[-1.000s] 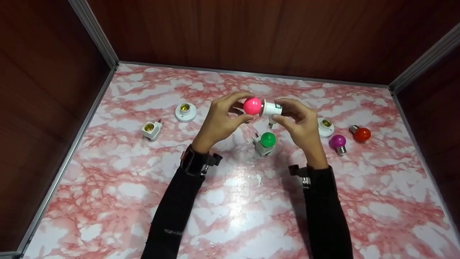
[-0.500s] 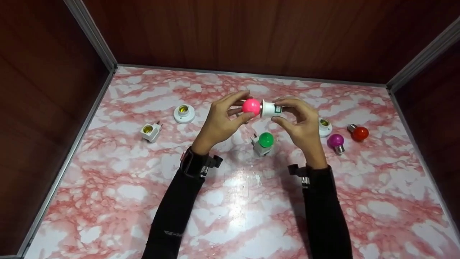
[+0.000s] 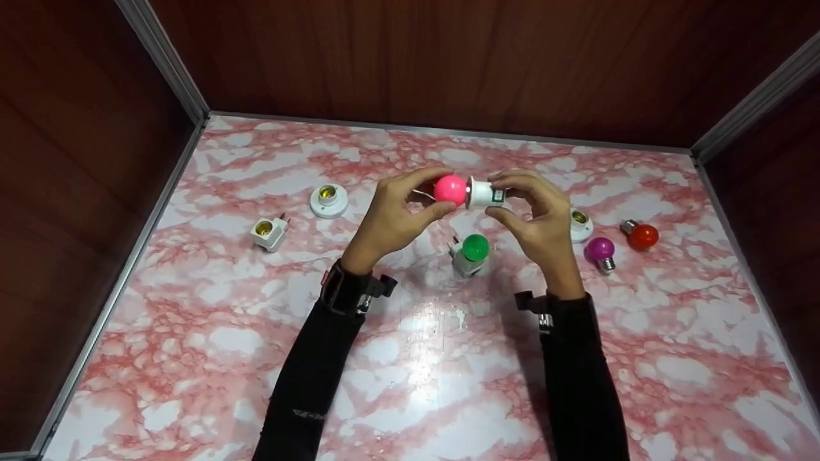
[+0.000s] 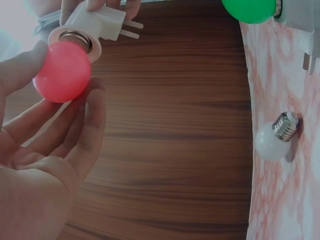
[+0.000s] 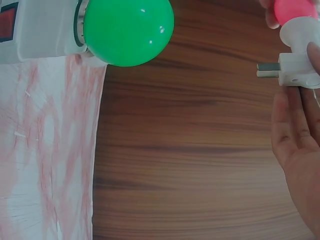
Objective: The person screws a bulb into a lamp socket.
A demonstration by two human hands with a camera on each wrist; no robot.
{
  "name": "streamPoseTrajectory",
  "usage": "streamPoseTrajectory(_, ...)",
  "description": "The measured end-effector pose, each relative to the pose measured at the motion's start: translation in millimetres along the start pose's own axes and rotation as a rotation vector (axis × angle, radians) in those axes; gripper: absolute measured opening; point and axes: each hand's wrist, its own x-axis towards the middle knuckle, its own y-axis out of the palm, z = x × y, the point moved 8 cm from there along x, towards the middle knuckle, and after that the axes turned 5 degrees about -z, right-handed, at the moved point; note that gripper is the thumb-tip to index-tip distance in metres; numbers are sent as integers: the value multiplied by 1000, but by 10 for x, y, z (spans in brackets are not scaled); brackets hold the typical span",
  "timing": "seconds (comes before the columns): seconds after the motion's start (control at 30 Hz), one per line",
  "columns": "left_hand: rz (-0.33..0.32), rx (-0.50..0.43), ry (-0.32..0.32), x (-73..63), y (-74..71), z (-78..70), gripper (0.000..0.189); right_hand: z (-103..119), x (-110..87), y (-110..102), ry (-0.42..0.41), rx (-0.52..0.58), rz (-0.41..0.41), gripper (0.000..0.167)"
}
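In the head view my left hand [image 3: 394, 214] pinches a round pink light bulb [image 3: 450, 190] between thumb and fingers. My right hand [image 3: 538, 214] grips a white plug-in lamp socket [image 3: 482, 194], its mouth facing left toward the bulb. Both are held up over the table, nearly in line. Some metal screw thread shows between the bulb [image 4: 62, 72] and the rim of the socket [image 4: 95, 22] in the left wrist view. The two flat pins [image 5: 268, 70] stick out of the socket's side in the right wrist view.
A green bulb [image 3: 475, 248] sits in a plug-in socket below the hands. At left lie another plug-in socket [image 3: 270, 234] and a round lamp holder [image 3: 328, 203]. Another holder [image 3: 580, 225], a purple bulb [image 3: 600, 250] and a red bulb [image 3: 643, 237] are at right; a white bulb [image 4: 274, 140] lies nearby.
The left fingers shift on the pink bulb, lifting slightly and closing round it again. The socket turns slightly in the right hand, bringing its dark label more into view. The bulb stays at the socket mouth.
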Motion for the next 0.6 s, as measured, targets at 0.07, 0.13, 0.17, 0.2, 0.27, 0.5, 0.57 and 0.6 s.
streamPoseTrajectory(0.07, -1, 1, 4, -2, 4, 1, 48, -5, 3, -1, -3, -7, 3, 38)
streamPoseTrajectory(0.13, -3, 3, 7, -2, 6, -2, 48, -11, 5, -4, -6, -14, 8, 38)
streamPoseTrajectory(0.17, -4, 3, 8, -1, 6, -6, 48, -13, 7, -7, -8, -16, 9, 38)
streamPoseTrajectory(0.2, -4, 3, 11, 0, 7, -10, 48, -17, 7, -11, -8, -18, 9, 39)
streamPoseTrajectory(0.27, -3, 0, 16, 1, 9, -19, 48, -27, 5, -15, -5, -24, 11, 39)
streamPoseTrajectory(0.5, -4, -22, 18, -3, 11, -24, 48, -69, -22, -20, 39, -45, 21, 36)
streamPoseTrajectory(0.57, -7, -30, 18, -4, 15, -26, 48, -78, -29, -22, 54, -42, 24, 36)
streamPoseTrajectory(0.6, -8, -34, 18, -4, 18, -26, 48, -82, -32, -24, 62, -42, 24, 35)
